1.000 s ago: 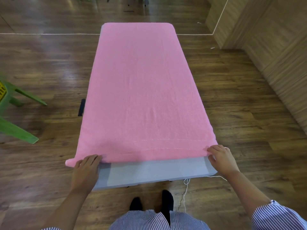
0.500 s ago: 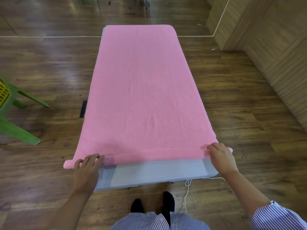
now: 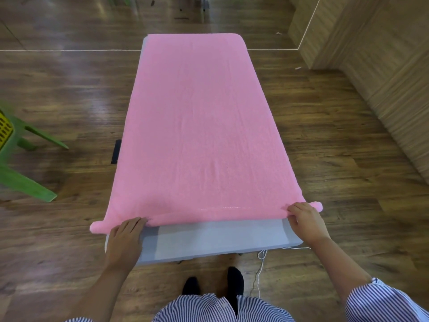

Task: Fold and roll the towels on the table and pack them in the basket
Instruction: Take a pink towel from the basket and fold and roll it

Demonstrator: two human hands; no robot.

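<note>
I have the pink towel (image 3: 202, 126) spread along the surface (image 3: 220, 238), its near edge turned into a thin roll. My left hand (image 3: 125, 238) lies flat-fingered on that roll; my right hand (image 3: 306, 219) pinches it. I'd roll both ends evenly and tight, away from me.
</note>
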